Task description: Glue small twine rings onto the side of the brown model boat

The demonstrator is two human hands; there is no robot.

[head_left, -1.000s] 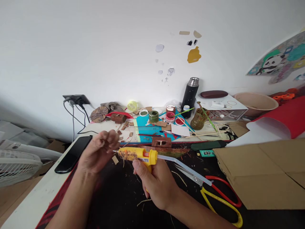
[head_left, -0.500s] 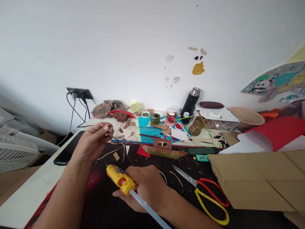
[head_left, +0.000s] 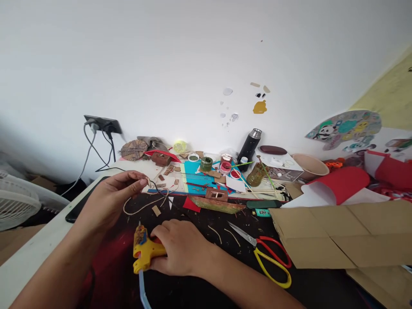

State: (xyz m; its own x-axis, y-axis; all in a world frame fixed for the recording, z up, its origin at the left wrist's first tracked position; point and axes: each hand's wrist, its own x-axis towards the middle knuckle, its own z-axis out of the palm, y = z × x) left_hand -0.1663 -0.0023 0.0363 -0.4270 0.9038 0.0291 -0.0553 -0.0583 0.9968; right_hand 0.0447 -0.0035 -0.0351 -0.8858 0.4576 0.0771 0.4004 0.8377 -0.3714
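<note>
My right hand [head_left: 180, 249] is wrapped round the handle of a yellow glue gun [head_left: 144, 246], low over the dark mat. Its nozzle points away from me, and a long clear glue stick [head_left: 143, 289] sticks out at the back. My left hand [head_left: 119, 193] is raised to the left of it, thumb and fingers pinched on what looks like the end of a thin beige string [head_left: 128, 212], which curves down onto the mat. A small boat model [head_left: 215, 204] with a brown cabin lies beyond my right hand. Scissors [head_left: 257, 242] with red and yellow handles lie open to the right.
Paint jars [head_left: 206, 164], cardboard scraps and a blue sheet [head_left: 193, 171] crowd the back of the table. A black flask [head_left: 249, 146] leans by the wall. Folded cardboard [head_left: 322, 236] covers the right side. A phone [head_left: 72, 212] lies left; a fan [head_left: 19, 201] stands beyond.
The glue gun has swung from pointing up-left to pointing straight away from me, and moved slightly left. My left hand has shifted slightly left and lower, and the string's curve has moved. The view has tilted.
</note>
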